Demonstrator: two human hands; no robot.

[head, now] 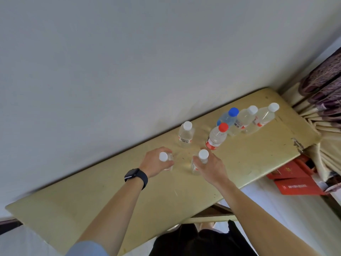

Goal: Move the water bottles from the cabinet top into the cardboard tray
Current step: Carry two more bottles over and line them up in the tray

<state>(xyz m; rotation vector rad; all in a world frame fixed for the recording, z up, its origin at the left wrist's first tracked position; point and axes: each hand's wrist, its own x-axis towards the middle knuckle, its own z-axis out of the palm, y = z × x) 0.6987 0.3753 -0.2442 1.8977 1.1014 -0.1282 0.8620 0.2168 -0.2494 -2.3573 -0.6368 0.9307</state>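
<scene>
water bottles (185, 134) on cabinet top (92, 200) | left grip (155, 162) grasping one | right grip (212, 169) grasping another

Yellow cabinet top (92, 200), seven water bottles (186, 135)

Head camera looks steeply down; frame tilted; close above the cabinet top (92, 200).

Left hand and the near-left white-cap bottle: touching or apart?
Touching. The head view shows the left hand with its fingers curled round the near-left white-cap bottle just below the cap, with no gap visible.
</scene>
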